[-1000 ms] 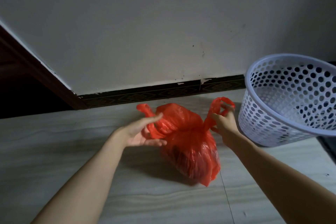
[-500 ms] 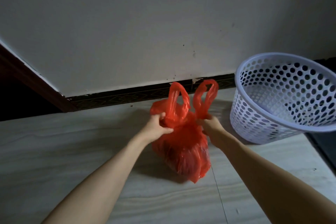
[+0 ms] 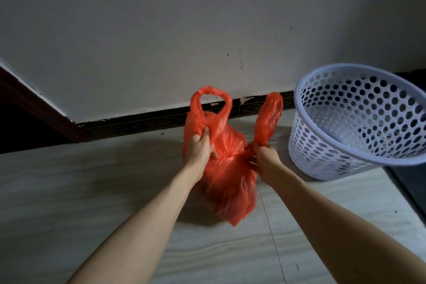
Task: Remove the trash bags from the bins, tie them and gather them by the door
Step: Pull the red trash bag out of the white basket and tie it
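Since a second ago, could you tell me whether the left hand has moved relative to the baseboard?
Yes. The left hand has risen toward the baseboard and now grips one handle of the red bag, held upright.

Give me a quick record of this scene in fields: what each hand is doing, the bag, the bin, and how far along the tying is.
left hand: left hand grips the base of the left handle loop
right hand: right hand grips the base of the right handle loop
bag: red trash bag, out of the bin, on the tiled floor
bin: white perforated bin, to the right of the bag, no liner visible
tying: no knot visible; the two loops stand apart
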`<state>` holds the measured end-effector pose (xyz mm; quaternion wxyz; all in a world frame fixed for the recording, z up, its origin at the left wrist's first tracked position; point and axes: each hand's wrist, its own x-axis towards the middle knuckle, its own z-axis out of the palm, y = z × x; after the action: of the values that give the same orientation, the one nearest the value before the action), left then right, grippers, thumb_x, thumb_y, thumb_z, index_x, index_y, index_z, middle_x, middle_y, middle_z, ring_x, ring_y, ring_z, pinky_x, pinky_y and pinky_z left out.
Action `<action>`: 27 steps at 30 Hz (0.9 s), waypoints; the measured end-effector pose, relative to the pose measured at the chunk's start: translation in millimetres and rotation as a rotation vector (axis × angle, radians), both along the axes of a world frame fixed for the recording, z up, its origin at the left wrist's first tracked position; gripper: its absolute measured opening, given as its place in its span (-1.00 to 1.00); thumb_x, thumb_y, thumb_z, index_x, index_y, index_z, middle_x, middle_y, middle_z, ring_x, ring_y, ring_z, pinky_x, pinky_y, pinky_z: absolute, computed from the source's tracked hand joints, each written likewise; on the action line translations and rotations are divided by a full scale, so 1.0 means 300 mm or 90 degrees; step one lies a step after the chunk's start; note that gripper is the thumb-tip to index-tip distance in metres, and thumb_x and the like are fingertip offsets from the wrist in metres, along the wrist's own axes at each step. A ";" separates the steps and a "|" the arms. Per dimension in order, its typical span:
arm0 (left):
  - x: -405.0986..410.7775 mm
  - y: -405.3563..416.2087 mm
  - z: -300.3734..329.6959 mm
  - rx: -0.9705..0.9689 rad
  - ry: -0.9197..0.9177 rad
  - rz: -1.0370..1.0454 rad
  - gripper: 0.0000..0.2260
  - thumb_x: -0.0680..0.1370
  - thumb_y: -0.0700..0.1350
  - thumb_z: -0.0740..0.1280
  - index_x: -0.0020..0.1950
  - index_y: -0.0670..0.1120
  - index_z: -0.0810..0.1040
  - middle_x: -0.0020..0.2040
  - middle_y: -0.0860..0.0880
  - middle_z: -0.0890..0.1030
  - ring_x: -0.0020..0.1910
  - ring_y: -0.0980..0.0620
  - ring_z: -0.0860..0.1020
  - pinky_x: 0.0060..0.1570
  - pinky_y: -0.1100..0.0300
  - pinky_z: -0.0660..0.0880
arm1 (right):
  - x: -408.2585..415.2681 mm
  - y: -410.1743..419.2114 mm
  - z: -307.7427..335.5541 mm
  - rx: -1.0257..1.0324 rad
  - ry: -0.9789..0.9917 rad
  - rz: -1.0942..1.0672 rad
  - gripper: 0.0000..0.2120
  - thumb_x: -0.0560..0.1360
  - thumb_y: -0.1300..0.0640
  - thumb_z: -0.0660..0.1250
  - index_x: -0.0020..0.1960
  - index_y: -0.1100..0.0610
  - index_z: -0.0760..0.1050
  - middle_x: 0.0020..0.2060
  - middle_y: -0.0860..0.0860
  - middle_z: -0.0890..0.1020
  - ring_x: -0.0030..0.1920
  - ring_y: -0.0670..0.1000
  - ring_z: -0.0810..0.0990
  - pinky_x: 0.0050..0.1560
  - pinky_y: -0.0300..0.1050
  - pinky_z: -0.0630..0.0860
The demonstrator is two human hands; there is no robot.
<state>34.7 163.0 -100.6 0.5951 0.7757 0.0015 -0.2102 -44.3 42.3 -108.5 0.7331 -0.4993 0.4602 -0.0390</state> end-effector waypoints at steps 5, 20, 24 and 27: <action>0.008 0.040 -0.014 0.208 -0.035 -0.059 -0.64 0.61 -0.01 0.10 -0.16 -0.21 0.53 -0.07 -0.35 0.61 -0.03 -0.26 0.59 0.05 -0.07 0.53 | 0.010 0.031 -0.002 0.022 0.027 -0.012 -0.71 0.54 0.29 0.08 -0.32 0.17 0.42 -0.64 0.01 0.54 -0.54 -0.02 0.52 -0.38 -0.19 0.39; -0.004 0.088 -0.018 0.049 -0.068 -0.184 -0.76 0.56 -0.39 0.13 0.18 -0.27 0.46 -0.33 -0.04 0.49 -0.49 0.28 0.51 -0.42 0.48 0.43 | -0.063 -0.027 -0.028 0.113 -0.033 0.113 -0.88 0.49 0.30 0.21 -0.18 0.20 0.48 -0.29 0.09 0.52 -0.30 0.02 0.47 -0.26 -0.18 0.39; -0.021 0.059 -0.019 -0.044 -0.124 -0.121 -0.81 0.52 -0.36 0.25 0.06 -0.16 0.37 -0.33 -0.07 0.57 -0.50 0.26 0.54 -0.32 0.35 0.52 | -0.057 -0.014 -0.023 0.078 -0.049 0.139 -0.93 0.50 0.28 0.24 -0.08 0.17 0.48 -0.22 0.10 0.59 -0.20 0.04 0.56 -0.12 -0.14 0.50; -0.036 0.030 -0.013 -0.013 -0.225 -0.142 -0.78 0.49 -0.30 0.31 -0.20 -0.03 0.35 -0.39 -0.03 0.58 -0.54 0.17 0.49 -0.38 0.24 0.46 | -0.047 -0.003 -0.020 0.080 -0.075 0.136 -0.94 0.49 0.30 0.26 -0.08 0.18 0.49 -0.21 0.11 0.60 -0.19 0.04 0.59 -0.20 -0.20 0.58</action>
<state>23.8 172.0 -104.4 0.5671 0.7896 -0.1913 -0.1353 -58.3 41.2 -114.6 0.7886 -0.4955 0.3621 0.0384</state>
